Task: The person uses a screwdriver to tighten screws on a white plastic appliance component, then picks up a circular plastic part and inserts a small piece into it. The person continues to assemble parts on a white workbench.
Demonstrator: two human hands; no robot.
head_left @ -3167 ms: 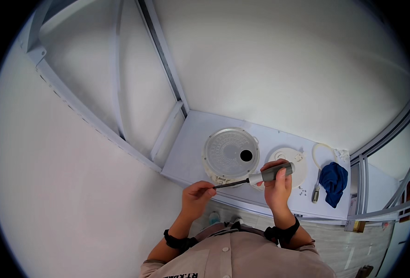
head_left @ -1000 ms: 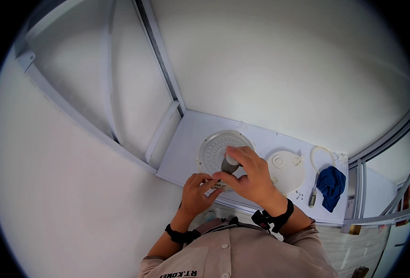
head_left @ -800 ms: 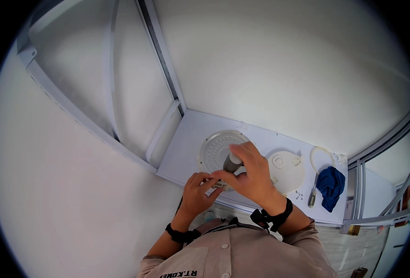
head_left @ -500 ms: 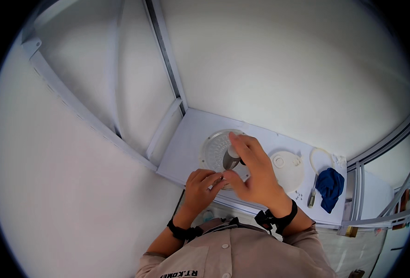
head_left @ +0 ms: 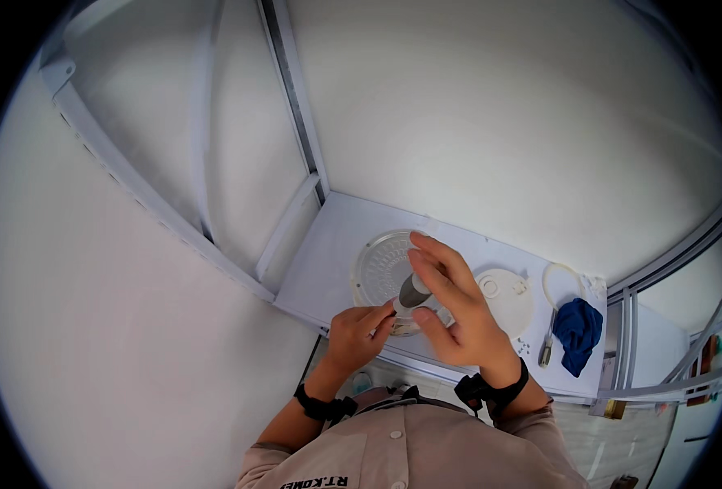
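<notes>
My left hand is closed, thumb and fingertips pinched at the lower end of a tilted grey-and-white cylindrical tool. Around its upper end, my right hand has its fingers stretched out and its thumb held apart. The tool's top passes behind those fingers, so I cannot see how far they touch it. Underneath lies a round metal housing with a rim and a patterned inside, partly covered by my hands. A white round cover rests to the right of it, partly behind my right hand.
Farther right on the white table lie a screwdriver, a crumpled blue cloth and a looped pale cord. Several small screws sit near the white cover. A metal frame post rises at the back left.
My right thumb has come away from my left fingertips, and the right fingers have spread. The tool has shifted slightly down and right, its lower end now at my left fingertips.
</notes>
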